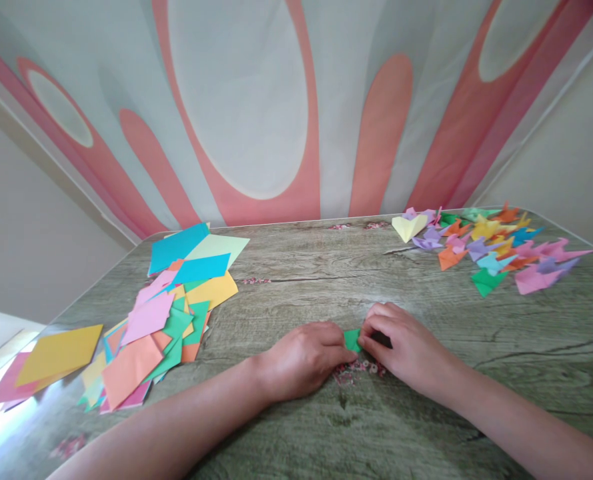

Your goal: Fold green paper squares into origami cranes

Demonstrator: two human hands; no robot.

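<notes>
A small piece of green paper lies on the table between my two hands, partly covered by the fingers. My left hand rests low on the tabletop, its fingers curled and pressed onto the paper's left side. On the other side, my right hand pinches the paper's right edge between thumb and fingertips. How the paper is folded is hard to make out, as the fingers hide much of it.
Loose coloured paper sheets are heaped at the left, with a few more at the table's left edge. Several folded paper cranes and a pale yellow folded piece sit at the back right. Behind the wood-grain table hangs a patterned curtain.
</notes>
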